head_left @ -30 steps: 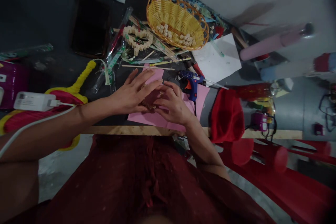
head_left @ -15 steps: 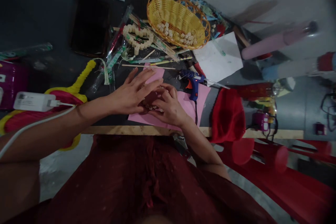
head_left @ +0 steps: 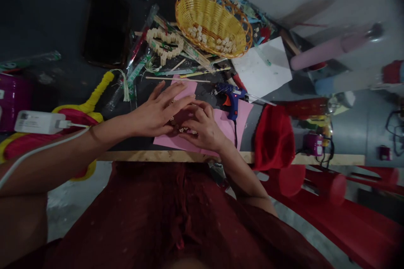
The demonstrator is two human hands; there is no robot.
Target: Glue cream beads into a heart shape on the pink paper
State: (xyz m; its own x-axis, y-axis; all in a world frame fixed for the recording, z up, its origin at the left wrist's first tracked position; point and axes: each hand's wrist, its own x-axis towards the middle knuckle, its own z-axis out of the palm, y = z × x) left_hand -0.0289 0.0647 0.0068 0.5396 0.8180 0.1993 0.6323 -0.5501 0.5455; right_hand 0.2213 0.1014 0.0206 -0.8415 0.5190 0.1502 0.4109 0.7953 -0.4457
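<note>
My left hand (head_left: 158,113) reaches over the pink paper (head_left: 232,128) with its fingers stretched out and apart. Facing it, my right hand (head_left: 205,129) has its fingers curled around a small piece edged with beige bits (head_left: 183,130). My fingers hide most of this piece, so its full shape does not show. The left fingertips lie over its far side; whether they press on it I cannot tell. Just right of my hands, a blue glue gun (head_left: 234,103) rests partly on the paper, with a clear glue stick (head_left: 260,100) in its back.
A yellow wicker basket (head_left: 186,8) holds small beige cubes. Beside it lie a beige-edged ornament (head_left: 152,46), thin sticks, wrapped items and white paper (head_left: 279,69). A phone-like dark slab (head_left: 106,29) and white charger (head_left: 38,122) are left; a red knitted item (head_left: 274,138) is right.
Both hands stay in nearly the same place and pose. The view shifts very slightly, and the beige bits between my hands show a little differently.
</note>
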